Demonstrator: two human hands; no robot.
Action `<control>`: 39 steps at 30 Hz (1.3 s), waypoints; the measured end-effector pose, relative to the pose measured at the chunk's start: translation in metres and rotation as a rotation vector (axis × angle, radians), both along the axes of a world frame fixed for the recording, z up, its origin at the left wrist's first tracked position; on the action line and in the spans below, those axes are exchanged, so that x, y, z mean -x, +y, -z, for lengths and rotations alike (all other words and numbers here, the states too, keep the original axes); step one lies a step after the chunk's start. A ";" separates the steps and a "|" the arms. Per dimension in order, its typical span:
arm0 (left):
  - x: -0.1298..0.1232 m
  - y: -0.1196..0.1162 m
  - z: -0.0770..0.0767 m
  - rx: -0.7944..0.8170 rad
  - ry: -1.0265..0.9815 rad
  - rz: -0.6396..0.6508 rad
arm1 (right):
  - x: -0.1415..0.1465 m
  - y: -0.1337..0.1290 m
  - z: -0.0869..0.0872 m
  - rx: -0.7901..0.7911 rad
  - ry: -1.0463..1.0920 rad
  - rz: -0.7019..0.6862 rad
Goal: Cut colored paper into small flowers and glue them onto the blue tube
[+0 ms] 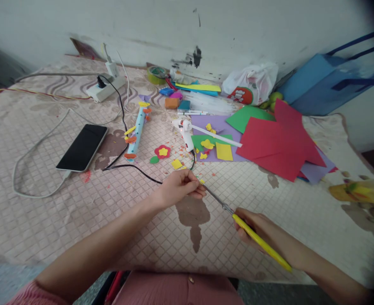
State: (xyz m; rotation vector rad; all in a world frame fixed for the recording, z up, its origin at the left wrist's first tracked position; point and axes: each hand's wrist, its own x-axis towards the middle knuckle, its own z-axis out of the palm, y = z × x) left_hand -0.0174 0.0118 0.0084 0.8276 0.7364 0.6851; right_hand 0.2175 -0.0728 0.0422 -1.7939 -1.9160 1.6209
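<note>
Yellow-handled scissors (261, 242) are gripped in my right hand (252, 224), with the blades pointing up and left. Their tips touch or nearly touch a small yellow piece (202, 181) pinched in the fingertips of my left hand (185, 185). Most of that piece is hidden by the fingers, and whether it is paper or foam I cannot tell. Beyond my left hand lie a yellow scrap (176, 164), a red flower with a yellow centre (163, 151) and a green leaf shape (154, 159). A white glue gun (186, 134) rests behind them, a glue stick protruding from it.
A decorated light-blue strip (138, 129) and a phone (82, 147) on a cable lie to the left, below a power strip (106, 88). Red sheets (269, 146), a purple sheet (238, 127) and yellow cutouts (207, 144) spread right. A blue bag (317, 84) stands behind.
</note>
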 end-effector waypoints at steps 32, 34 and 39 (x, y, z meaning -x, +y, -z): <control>-0.001 -0.001 0.001 -0.016 0.022 -0.011 | 0.002 0.000 0.001 0.051 0.048 0.065; -0.001 -0.001 0.001 -0.016 0.026 -0.008 | 0.001 -0.001 0.002 0.049 0.066 0.072; 0.001 0.002 0.002 -0.001 0.018 0.012 | -0.006 -0.006 -0.005 -0.046 0.038 0.017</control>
